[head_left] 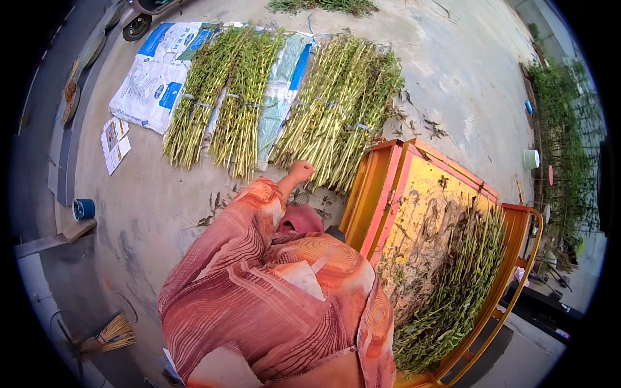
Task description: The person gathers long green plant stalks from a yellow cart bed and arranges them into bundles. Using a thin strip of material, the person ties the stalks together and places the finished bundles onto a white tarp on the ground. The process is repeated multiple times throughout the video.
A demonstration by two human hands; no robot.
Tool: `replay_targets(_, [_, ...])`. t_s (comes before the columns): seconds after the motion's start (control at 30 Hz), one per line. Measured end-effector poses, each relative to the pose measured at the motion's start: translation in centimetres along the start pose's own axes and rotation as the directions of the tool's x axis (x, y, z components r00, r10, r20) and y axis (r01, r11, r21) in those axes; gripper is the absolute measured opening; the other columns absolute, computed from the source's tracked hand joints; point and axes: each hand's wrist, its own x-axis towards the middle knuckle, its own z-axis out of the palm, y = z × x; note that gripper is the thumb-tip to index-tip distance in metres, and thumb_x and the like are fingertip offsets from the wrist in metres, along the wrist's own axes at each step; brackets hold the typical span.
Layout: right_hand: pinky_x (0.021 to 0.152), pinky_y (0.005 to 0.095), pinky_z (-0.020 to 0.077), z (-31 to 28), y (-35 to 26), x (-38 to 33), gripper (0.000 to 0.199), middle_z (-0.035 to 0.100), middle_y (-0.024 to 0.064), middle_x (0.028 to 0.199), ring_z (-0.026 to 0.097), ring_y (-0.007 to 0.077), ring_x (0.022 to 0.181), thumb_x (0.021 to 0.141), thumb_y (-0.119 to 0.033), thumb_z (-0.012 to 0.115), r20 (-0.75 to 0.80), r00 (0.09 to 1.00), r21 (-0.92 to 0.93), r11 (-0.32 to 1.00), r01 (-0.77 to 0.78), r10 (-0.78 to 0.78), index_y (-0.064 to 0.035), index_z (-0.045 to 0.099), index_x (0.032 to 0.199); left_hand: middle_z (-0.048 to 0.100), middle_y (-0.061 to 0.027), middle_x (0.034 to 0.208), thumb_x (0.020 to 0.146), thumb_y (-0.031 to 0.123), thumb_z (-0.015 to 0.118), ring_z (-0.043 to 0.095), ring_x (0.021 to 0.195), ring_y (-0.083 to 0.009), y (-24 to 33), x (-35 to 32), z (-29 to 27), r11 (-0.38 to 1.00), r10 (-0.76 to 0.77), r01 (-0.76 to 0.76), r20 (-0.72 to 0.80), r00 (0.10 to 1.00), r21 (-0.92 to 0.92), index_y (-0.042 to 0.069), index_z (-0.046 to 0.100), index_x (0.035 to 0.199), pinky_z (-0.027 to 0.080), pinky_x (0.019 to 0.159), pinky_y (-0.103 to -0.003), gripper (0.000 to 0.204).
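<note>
A single hand point(300, 171), closed into a fist, is extended forward at the end of an orange-and-pink patterned sleeve point(246, 220); from this view it cannot be told whether it is the left or the right, and the other hand is not seen. The fist is at the cut butt ends of the right-hand bundle of green stalks point(339, 113); whether a stalk is actually held in the grip cannot be told. This bundle is laid on the concrete floor point(149, 213) with its cut ends toward the person, beside two narrower bundles point(223, 97) that rest partly on white and blue woven sacks point(158, 71). The bundles are tied across with pale bands and set parallel, probably so that the stalks stay aligned and the sacks catch whatever drops from them. To the right an orange and yellow cart bed point(414, 194) is seen, with more loose green stalks point(453, 284) heaped along its far side and dry debris on its floor. A small broom point(110, 335) lies at the lower left, a blue cup point(83, 209) at the left, and printed papers point(115, 142) near the sacks.
</note>
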Motion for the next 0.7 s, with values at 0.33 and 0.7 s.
replay_targets(0.33, [0.042, 0.0285, 0.0435, -12.7, 27.4, -9.1, 0.017, 0.060, 0.0048, 0.066, 0.056, 0.0125, 0.052, 0.082, -0.020, 0.069, -0.266, 0.923, 0.348, 0.920, -0.179, 0.280, -0.0036, 0.065, 0.081, 0.059, -0.0018, 0.056, 0.079, 0.029, 0.071, 0.053, 0.047, -0.0104, -5.4, -16.5, 6.4, 0.855, -0.113, -0.037, 0.256, 0.960, 0.517, 0.004, 0.065, 0.064, 0.042, 0.046, -0.027, 0.030])
replay_targets(0.7, [0.045, 0.0313, 0.0479, -10.4, 50.1, -16.8, 0.013, 0.061, 0.0053, 0.068, 0.059, 0.0169, 0.054, 0.084, -0.019, 0.065, -0.365, 0.886, 0.294, 0.939, -0.181, 0.285, -0.0062, 0.064, 0.082, 0.061, -0.0050, 0.057, 0.078, 0.029, 0.071, 0.056, 0.048, -0.0151, -5.4, -20.2, 20.6, 0.401, -0.319, -0.210, 0.351, 0.880, 0.892, 0.003, 0.066, 0.068, 0.045, 0.046, -0.030, 0.028])
